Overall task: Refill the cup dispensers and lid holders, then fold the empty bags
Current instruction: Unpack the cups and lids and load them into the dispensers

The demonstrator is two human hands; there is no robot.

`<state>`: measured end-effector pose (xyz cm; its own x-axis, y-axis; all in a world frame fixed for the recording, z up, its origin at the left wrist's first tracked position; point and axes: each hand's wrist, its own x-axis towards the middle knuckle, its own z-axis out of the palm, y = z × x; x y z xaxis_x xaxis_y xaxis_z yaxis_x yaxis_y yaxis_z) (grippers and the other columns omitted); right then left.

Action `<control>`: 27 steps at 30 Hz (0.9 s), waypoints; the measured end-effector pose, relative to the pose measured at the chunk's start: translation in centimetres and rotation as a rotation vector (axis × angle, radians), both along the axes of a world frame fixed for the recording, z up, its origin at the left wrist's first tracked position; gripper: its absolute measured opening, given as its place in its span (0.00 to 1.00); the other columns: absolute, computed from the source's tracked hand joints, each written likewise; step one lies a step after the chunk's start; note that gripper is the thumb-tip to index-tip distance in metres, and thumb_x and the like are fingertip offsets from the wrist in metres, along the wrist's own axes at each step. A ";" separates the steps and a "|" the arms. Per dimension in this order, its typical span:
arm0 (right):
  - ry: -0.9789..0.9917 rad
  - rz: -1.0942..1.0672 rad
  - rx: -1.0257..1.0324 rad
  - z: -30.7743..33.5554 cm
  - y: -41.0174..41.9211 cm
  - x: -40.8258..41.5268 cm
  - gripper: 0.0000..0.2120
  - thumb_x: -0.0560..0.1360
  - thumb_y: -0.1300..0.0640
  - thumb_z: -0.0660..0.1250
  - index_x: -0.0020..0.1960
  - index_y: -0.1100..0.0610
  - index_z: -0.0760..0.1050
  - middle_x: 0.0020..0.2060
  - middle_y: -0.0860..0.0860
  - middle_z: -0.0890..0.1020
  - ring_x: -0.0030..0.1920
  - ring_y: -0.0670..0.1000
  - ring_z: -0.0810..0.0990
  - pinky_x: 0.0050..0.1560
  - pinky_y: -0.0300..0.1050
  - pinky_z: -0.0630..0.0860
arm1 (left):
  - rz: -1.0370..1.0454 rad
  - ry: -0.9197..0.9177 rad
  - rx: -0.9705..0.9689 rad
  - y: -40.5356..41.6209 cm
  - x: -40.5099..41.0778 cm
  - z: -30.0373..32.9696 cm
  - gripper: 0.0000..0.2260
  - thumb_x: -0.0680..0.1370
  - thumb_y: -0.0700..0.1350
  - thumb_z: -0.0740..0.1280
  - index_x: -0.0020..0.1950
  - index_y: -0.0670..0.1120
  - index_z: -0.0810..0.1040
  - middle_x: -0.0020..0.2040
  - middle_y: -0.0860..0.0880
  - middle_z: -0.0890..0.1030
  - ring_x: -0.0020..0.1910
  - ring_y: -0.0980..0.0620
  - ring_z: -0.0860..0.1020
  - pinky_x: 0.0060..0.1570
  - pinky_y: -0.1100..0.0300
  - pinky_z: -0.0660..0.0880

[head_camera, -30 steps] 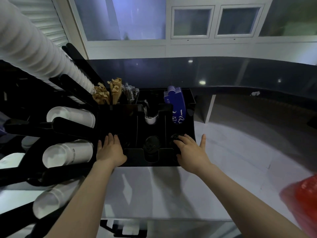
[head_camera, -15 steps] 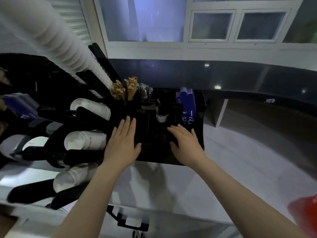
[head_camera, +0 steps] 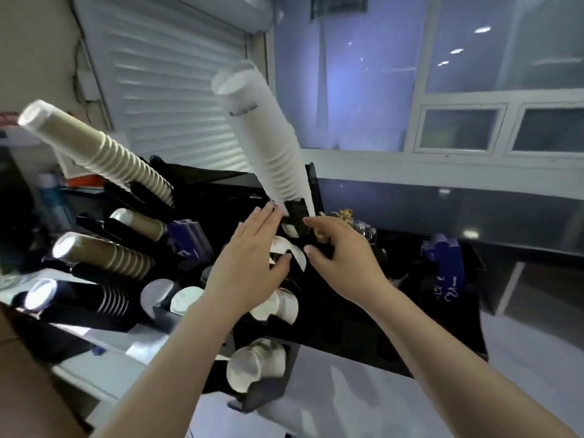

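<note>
Two hands (head_camera: 249, 263) (head_camera: 343, 257), one white cup stack (head_camera: 268, 143)

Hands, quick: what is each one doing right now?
Left hand: open, straight fingers beside the base of the tall white paper cup stack; contact unclear.
Right hand: open, fingers loosely curled, holding nothing.
</note>
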<state>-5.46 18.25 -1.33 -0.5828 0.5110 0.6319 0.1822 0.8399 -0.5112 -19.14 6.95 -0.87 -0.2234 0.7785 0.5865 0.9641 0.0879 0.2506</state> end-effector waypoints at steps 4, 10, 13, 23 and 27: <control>0.083 -0.063 -0.012 2.1 -1.9 -4.7 0.20 0.74 0.57 0.69 0.65 0.50 0.74 0.55 0.39 0.74 0.53 0.32 0.68 0.54 0.23 0.63 | -0.025 0.041 -0.020 -1.7 -5.7 1.6 0.32 0.79 0.49 0.63 0.78 0.49 0.51 0.79 0.51 0.51 0.77 0.54 0.47 0.74 0.58 0.45; 0.178 -0.150 -0.062 2.5 -3.5 -9.3 0.19 0.72 0.56 0.71 0.62 0.49 0.74 0.54 0.37 0.75 0.56 0.37 0.72 0.61 0.37 0.70 | -0.118 0.066 -0.040 -2.3 -11.8 2.1 0.32 0.78 0.51 0.63 0.78 0.51 0.51 0.79 0.52 0.50 0.77 0.55 0.47 0.73 0.59 0.45; 0.325 -0.211 -0.172 3.5 -3.3 -9.8 0.23 0.68 0.54 0.74 0.58 0.44 0.68 0.53 0.40 0.77 0.54 0.39 0.76 0.55 0.38 0.73 | -0.216 -0.080 0.010 -1.3 -12.7 3.1 0.35 0.76 0.50 0.68 0.78 0.53 0.53 0.78 0.55 0.54 0.76 0.58 0.52 0.71 0.63 0.51; 0.271 -0.136 -0.151 9.5 0.9 -11.2 0.52 0.58 0.44 0.80 0.74 0.47 0.56 0.63 0.41 0.73 0.63 0.43 0.72 0.61 0.51 0.74 | -0.508 -0.646 0.104 6.8 -13.8 6.5 0.51 0.65 0.46 0.79 0.77 0.58 0.49 0.75 0.53 0.60 0.71 0.56 0.64 0.63 0.61 0.63; 0.286 -0.070 -0.242 9.3 2.4 -11.7 0.42 0.56 0.46 0.80 0.66 0.38 0.63 0.56 0.35 0.77 0.56 0.38 0.77 0.52 0.45 0.78 | -0.671 -0.631 0.085 9.6 -14.3 6.7 0.44 0.62 0.48 0.80 0.72 0.58 0.60 0.66 0.60 0.72 0.66 0.58 0.70 0.59 0.67 0.68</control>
